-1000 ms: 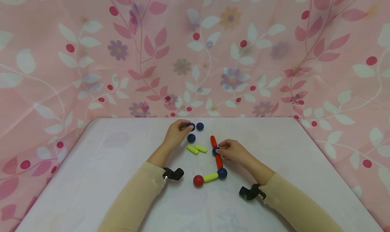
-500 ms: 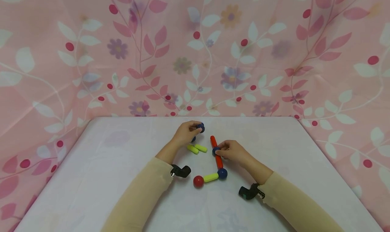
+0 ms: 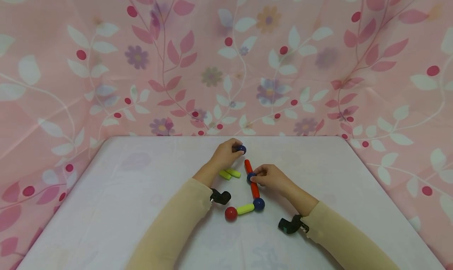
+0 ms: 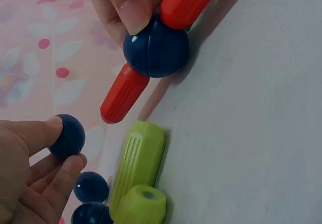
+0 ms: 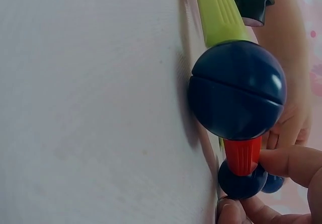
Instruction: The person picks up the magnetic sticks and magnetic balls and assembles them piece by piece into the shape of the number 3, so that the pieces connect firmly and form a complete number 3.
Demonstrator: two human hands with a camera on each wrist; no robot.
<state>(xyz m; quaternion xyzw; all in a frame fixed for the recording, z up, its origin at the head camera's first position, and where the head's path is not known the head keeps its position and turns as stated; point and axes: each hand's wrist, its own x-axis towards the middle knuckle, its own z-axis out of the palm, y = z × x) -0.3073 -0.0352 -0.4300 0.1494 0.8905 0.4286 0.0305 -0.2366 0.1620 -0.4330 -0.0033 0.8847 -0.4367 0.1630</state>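
Observation:
My left hand (image 3: 226, 155) pinches a loose blue ball (image 4: 69, 136) between thumb and fingers, just beyond the far end of a joined chain. My right hand (image 3: 270, 175) pinches the blue ball (image 4: 156, 47) in the middle of that chain. A red rod (image 3: 248, 166) points away from this ball, and another red rod (image 3: 255, 191) runs back to a nearer blue ball (image 5: 237, 89). From there a yellow-green rod (image 3: 245, 209) leads left to a red ball (image 3: 231, 213). In the head view, the left hand hides the other loose balls.
Two loose yellow-green rods (image 4: 137, 168) lie beside the left forearm, left of the chain. Close to them in the left wrist view sit two loose blue balls (image 4: 91, 187). The white table (image 3: 106, 207) ends at a pink floral cloth (image 3: 212, 65).
My left hand has moved right with its blue ball, toward the chain's far red rod, passing in front of the loose balls. My right hand keeps its hold, nearly still.

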